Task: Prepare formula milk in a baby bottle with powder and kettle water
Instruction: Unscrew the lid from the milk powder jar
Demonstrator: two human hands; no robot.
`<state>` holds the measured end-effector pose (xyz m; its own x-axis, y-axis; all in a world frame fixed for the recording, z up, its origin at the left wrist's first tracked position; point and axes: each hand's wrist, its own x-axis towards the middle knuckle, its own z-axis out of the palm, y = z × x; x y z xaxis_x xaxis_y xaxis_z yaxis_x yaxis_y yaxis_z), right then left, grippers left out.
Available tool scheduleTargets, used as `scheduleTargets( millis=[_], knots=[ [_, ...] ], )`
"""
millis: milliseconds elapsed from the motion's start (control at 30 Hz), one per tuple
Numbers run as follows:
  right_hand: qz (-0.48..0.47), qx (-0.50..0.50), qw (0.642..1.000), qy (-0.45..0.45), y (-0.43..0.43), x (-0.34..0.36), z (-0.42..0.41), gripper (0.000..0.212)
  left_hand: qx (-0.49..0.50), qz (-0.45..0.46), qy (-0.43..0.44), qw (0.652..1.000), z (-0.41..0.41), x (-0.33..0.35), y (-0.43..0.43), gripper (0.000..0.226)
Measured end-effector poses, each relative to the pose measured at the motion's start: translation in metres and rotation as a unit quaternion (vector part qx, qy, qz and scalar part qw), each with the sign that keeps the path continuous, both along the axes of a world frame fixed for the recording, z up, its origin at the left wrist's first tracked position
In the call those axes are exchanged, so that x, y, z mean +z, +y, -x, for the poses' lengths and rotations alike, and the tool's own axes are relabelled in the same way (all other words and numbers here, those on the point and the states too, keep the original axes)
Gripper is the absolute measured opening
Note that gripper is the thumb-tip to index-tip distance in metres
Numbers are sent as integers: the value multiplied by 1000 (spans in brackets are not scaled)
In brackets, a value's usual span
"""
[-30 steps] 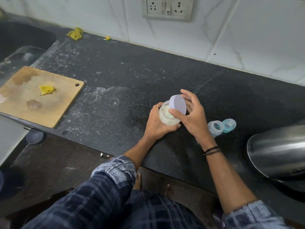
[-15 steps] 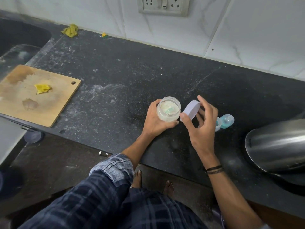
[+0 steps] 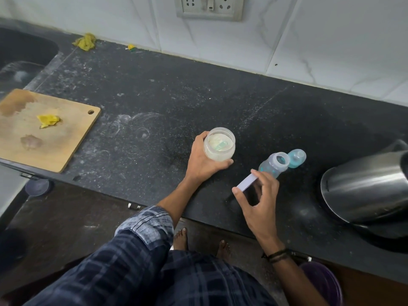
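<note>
Left hand (image 3: 204,159) grips the open powder jar (image 3: 219,144); right hand (image 3: 257,193) pinches its lid (image 3: 248,184), seemingly just above the counter (image 3: 176,96), near the baby bottle (image 3: 274,164).

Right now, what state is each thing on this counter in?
powder jar, open, upright, gripped by the left hand
lid, off, pinched in the right hand
baby bottle, uncapped, standing on the counter
blue cap, off, beside the bottle
kettle, standing, lid hidden
cutting board, stained, yellow scrap on top

Shiny steel kettle (image 3: 364,186), speckled matt countertop (image 3: 198,96)
</note>
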<state>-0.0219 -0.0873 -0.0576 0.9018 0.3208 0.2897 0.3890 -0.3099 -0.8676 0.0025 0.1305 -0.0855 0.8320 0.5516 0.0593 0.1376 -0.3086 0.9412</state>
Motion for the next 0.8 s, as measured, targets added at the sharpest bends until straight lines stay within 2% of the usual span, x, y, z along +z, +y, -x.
scheduleTargets(
  millis=[233, 433, 800],
  knots=[
    [-18, -14, 999, 35, 6, -16, 1, 57, -2, 1, -12, 1000, 0, 3, 1, 97],
    [31, -4, 998, 46, 2, -21, 4, 55, -5, -5, -21, 1000, 1, 2, 0, 95],
    [137, 0, 989, 56, 0, -20, 6, 69, -7, 2, -16, 1000, 1, 5, -2, 96]
  ],
)
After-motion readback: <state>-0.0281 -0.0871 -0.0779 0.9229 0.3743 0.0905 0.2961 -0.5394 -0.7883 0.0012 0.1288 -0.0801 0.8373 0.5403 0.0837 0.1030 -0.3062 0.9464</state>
